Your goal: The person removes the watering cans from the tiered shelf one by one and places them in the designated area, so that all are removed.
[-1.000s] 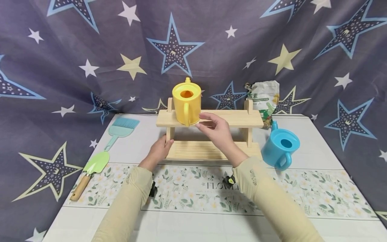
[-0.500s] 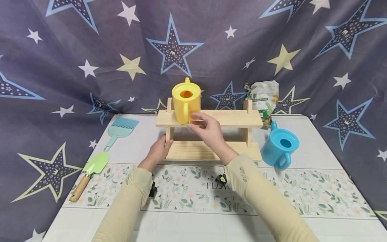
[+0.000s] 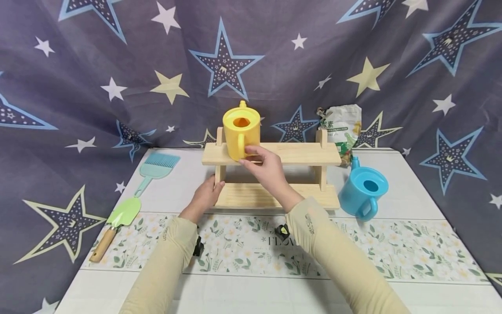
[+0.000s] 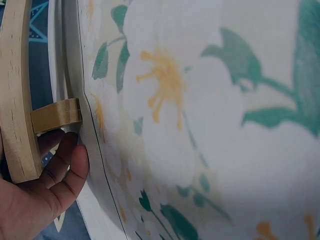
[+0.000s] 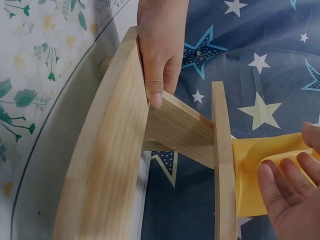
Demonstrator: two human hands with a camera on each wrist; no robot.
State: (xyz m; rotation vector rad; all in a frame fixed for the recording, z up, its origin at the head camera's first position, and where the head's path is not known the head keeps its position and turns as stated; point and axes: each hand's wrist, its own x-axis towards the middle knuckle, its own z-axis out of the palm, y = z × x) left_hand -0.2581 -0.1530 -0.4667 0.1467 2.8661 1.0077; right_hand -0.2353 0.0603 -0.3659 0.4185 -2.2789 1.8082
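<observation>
A yellow watering can [image 3: 251,135] stands upright near the left end of the upper board of a wooden two-tier shelf [image 3: 302,152], its handle facing me. My right hand [image 3: 268,170] is at the lower part of that handle. Index finger and thumb stay spread in a C shape, with fingertips right at the handle; the right wrist view shows loosely bent fingers beside the yellow can. My left hand [image 3: 205,194] grips the left end of the shelf's lower board, thumb [image 5: 156,99] on top and fingers [image 4: 75,167] curled underneath.
A blue watering can [image 3: 362,192] stands right of the shelf, before a white printed bag [image 3: 341,126]. On the left lie a teal brush-like tool [image 3: 154,170] and a green trowel [image 3: 124,211] with a wooden handle. A starry curtain [image 3: 129,65] hangs behind the table.
My right hand has moved left, from beside the yellow watering can's base to its handle. The can, shelf and left hand stay in place.
</observation>
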